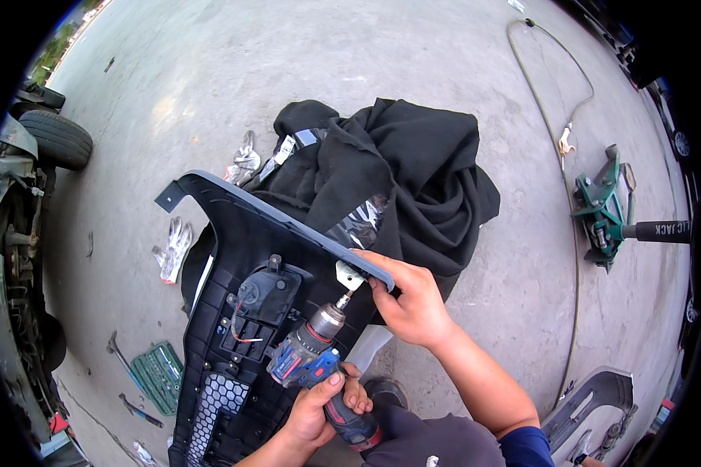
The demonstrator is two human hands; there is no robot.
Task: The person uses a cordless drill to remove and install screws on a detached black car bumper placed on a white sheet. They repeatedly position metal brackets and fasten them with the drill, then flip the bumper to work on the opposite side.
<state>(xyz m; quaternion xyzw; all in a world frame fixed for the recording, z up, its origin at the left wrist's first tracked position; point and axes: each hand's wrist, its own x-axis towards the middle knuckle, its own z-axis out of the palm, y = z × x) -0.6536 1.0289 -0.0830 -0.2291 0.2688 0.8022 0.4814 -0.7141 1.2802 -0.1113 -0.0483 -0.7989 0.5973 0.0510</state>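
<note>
My left hand (313,411) is wrapped round the handle of a blue and black cordless drill (308,354). The drill's bit meets a small white bracket (348,275) at the inner edge of a large black bumper cover (249,226). With my right hand (414,300) I grip the rim of that cover just beside the bracket, thumb inside and fingers over the outer edge. A dark lamp housing (266,292) with loose wires and a honeycomb grille (220,405) sit on the cover's inner side, left of the drill.
Black cloth (420,171) lies heaped beyond the cover. Gloves (174,249), a green tool case (160,377) and a hammer (125,362) lie left. At right stand a green floor jack (604,206), a hose (575,311) and another trim piece (592,405). A vehicle's wheel (58,138) is far left.
</note>
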